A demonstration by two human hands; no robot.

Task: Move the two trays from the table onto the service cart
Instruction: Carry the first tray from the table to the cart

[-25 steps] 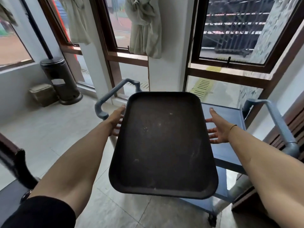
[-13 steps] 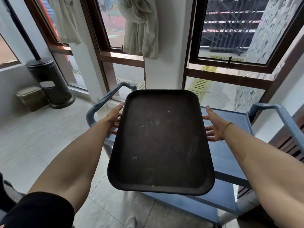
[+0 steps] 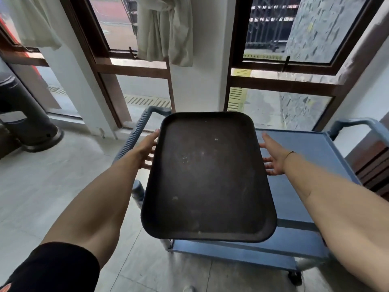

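Note:
A dark brown rectangular tray (image 3: 208,175) hangs in the air in front of me, empty, held by its two long sides. My left hand (image 3: 147,149) grips the left rim with the fingers under it. My right hand (image 3: 272,158) holds the right rim the same way. Under and behind the tray stands the blue service cart (image 3: 299,157); the tray covers the left part of its top shelf and juts out over its near edge. Only one tray is in view.
The cart has grey-blue handles at the left (image 3: 145,121) and right (image 3: 353,123) ends and a lower shelf (image 3: 242,251). Tall windows (image 3: 290,28) with brown frames stand just behind it. A black patio heater base (image 3: 27,123) is on the floor at left. Dark wooden furniture (image 3: 374,165) is at right.
I have come closer to the cart with the tray, which now sits more over the cart's top shelf. The heater has slid toward the left edge of view. Both hands keep their hold.

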